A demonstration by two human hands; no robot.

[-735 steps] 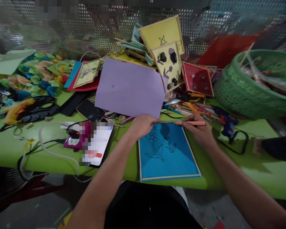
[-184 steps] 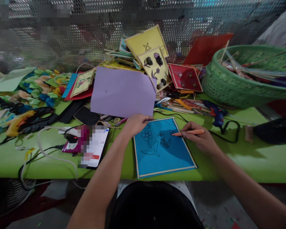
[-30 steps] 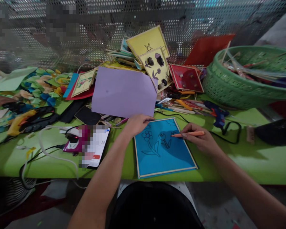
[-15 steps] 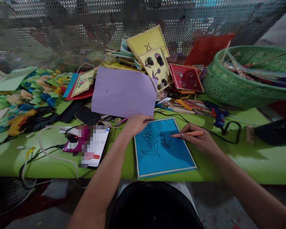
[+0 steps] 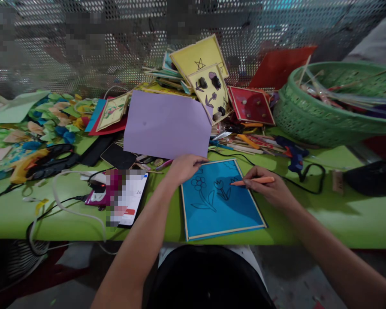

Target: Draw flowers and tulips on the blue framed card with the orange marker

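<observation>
A blue sheet [image 5: 231,214] edged with thin wooden strips lies on the green table in front of me, with flowers drawn on it in dark lines. My left hand [image 5: 185,168] rests at its upper left corner, fingers stretched along the top edge and partly hidden. At the right side, my right hand [image 5: 265,184] pinches an orange marker [image 5: 263,180]. Its tip touches or hovers just over a small tulip shape near the right edge; which of the two I cannot tell. A purple sheet [image 5: 167,124] leans behind my left hand.
Left of my forearm lie a phone [image 5: 133,201], a magenta device [image 5: 98,195] and cables. Framed cards [image 5: 209,92] are piled at the back. A green basket [image 5: 328,124] stands right, near a blue glue gun [image 5: 296,159]. Paper scraps [image 5: 48,120] heap up at left.
Both hands, the marker and the blue sheet look the same as before. Only the number on the phone screen has changed.
</observation>
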